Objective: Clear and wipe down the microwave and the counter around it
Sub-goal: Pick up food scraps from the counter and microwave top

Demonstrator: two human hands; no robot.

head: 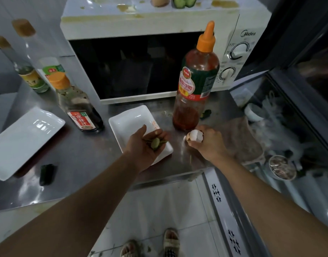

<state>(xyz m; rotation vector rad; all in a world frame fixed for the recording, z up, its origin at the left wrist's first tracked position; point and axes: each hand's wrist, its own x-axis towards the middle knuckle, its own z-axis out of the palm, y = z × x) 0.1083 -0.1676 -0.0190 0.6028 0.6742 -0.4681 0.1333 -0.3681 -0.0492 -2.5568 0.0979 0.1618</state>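
A white microwave (159,25) with a stained top stands at the back of the steel counter (81,156). My left hand (146,145) is cupped palm up over a small white dish (129,123) and holds green vegetable scraps (156,143). My right hand (205,143) grips a broken eggshell (195,136) just above the counter, in front of a tall ketchup bottle (196,86) with an orange cap.
Cucumber pieces (184,0) lie on the microwave top. A dark sauce bottle (78,106), two glass bottles (27,71) and a large white plate (24,141) occupy the left side. A dark scrap (46,173) lies near the front edge. A brownish cloth (241,140) lies right of my right hand.
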